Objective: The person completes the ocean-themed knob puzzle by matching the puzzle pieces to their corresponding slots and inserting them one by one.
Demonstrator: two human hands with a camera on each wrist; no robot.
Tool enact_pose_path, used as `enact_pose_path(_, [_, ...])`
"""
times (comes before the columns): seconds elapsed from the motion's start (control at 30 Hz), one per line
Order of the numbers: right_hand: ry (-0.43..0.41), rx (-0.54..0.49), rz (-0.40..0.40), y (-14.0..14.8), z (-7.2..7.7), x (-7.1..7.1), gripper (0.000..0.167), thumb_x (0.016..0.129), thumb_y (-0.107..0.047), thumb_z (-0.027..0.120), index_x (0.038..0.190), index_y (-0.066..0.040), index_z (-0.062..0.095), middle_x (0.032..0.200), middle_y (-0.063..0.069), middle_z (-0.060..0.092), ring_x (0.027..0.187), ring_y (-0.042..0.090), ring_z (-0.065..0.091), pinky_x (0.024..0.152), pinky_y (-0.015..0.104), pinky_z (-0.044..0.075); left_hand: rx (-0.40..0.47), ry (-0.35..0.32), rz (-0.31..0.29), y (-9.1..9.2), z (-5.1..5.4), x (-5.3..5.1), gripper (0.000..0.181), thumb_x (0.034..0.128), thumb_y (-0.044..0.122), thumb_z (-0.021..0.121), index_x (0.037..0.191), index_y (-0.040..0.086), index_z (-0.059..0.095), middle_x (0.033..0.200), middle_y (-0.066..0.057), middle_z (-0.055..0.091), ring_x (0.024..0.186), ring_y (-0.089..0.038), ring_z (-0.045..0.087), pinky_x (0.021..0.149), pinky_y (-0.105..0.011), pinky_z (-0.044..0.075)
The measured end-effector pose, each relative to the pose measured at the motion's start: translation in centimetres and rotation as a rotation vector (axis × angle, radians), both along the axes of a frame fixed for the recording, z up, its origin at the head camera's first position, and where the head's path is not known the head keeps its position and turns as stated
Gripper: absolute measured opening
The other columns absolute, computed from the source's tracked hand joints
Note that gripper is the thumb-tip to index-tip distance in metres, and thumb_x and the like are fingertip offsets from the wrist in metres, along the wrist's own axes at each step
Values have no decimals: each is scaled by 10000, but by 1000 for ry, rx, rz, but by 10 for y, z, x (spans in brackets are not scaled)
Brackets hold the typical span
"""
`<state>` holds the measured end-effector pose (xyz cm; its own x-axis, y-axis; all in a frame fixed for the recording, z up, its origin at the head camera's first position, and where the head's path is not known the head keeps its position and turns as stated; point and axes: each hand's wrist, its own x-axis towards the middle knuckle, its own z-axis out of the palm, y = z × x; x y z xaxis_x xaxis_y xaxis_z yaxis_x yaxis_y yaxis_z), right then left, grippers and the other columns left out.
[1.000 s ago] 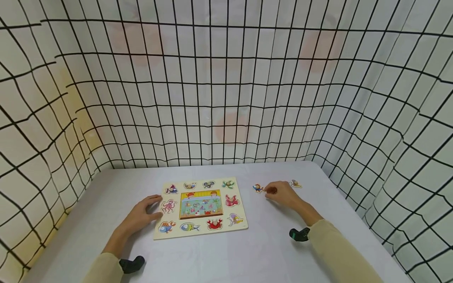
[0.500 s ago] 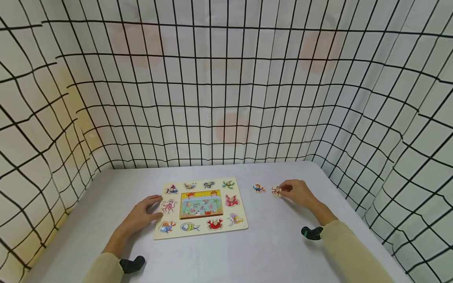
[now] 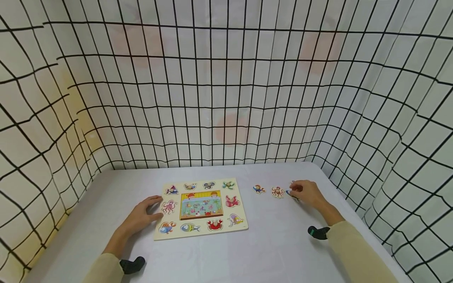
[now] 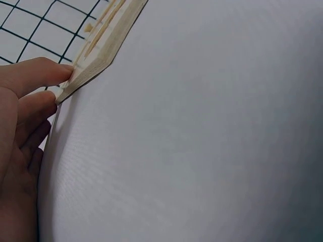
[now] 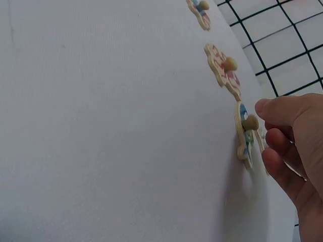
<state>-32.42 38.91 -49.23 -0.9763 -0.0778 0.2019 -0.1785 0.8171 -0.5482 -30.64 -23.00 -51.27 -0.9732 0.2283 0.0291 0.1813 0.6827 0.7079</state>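
A wooden peg puzzle board (image 3: 201, 234) with sea-animal pictures lies on the white table. My left hand (image 3: 139, 215) is at its left side, thumb and index fingertip touching the edge; the left wrist view shows the fingertips at the board's corner (image 4: 103, 63). My right hand (image 3: 307, 192) is right of the board, over a blue-and-green puzzle piece (image 5: 244, 138) with a round wooden knob (image 5: 250, 122). A narrow gap shows between the fingertips and this knob. Another piece (image 5: 261, 138) is partly hidden behind it.
An octopus piece (image 3: 277, 192) and a small blue-and-orange piece (image 3: 259, 189) lie between the board and my right hand. Black wire mesh (image 3: 226, 94) with white cloth behind it stands around the table's back and sides.
My right hand has moved right, away from the octopus piece, which now lies alone on the table, to the blue-and-green piece. The left hand and the board have stayed put.
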Motion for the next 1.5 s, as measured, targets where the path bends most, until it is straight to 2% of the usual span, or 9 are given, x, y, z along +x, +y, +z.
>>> enact_pose_path(0.13, [-21,3,-20,4,-7,-2,179,929,-98,771,1075,3,747,931,45,688,858,222,606,735,362,540,1,-4,6,0,0,0,681,905,243,770,1486,-9,520,1587,-226,397,1496,-488,236,1186,-680,188])
enact_pose_path(0.33, [-27,0,9,5,-16,-2,130,939,-113,755,1042,-33,763,964,58,702,884,238,609,763,391,527,2,-7,9,1,0,1,682,905,246,770,1487,-6,520,1588,-227,394,1497,-488,233,1186,-681,184])
enact_pose_path(0.73, [-20,16,-3,2,-9,-2,117,936,-67,750,1025,-13,803,1058,160,737,1035,370,641,911,571,522,7,-15,13,1,-1,1,688,903,244,772,1492,-4,515,1594,-225,385,1502,-484,224,1190,-678,175])
enact_pose_path(0.93, [-12,33,-12,-3,-3,-4,140,940,-68,751,1052,-4,804,1121,207,730,1132,438,634,969,596,515,2,-12,13,2,1,1,683,903,233,771,1491,-4,517,1591,-227,390,1500,-486,226,1188,-679,178])
enact_pose_path(1.07, [-18,15,-2,-11,3,-4,155,943,-71,749,1071,-1,801,1176,235,712,1157,441,635,962,558,543,1,-13,13,2,1,1,684,904,238,772,1492,-1,516,1593,-226,388,1500,-487,226,1189,-678,178])
enact_pose_path(1.17, [-13,-7,19,-18,7,-4,146,937,-74,755,1053,2,802,1108,198,734,1027,365,687,840,449,604,4,-14,14,1,1,2,687,902,243,773,1492,0,517,1592,-225,389,1499,-488,228,1188,-680,178])
enact_pose_path(1.23, [-5,-12,36,-22,9,-4,131,935,-73,755,1036,-1,799,1038,144,748,918,284,693,730,362,603,6,-14,10,1,0,2,687,900,243,773,1489,-3,519,1590,-228,391,1497,-491,231,1187,-682,180])
enact_pose_path(1.3, [-2,-18,47,-26,11,-5,113,933,-81,763,1019,-14,793,993,93,748,866,222,679,678,302,584,8,-12,8,1,0,1,687,899,245,773,1487,-6,520,1589,-228,392,1496,-493,232,1187,-682,181])
enact_pose_path(1.5, [10,-10,89,-41,15,-7,81,916,-103,791,977,-50,785,937,23,738,837,181,668,682,306,572,6,18,-7,0,-2,0,676,905,249,772,1474,-22,529,1576,-230,413,1489,-490,257,1188,-668,206])
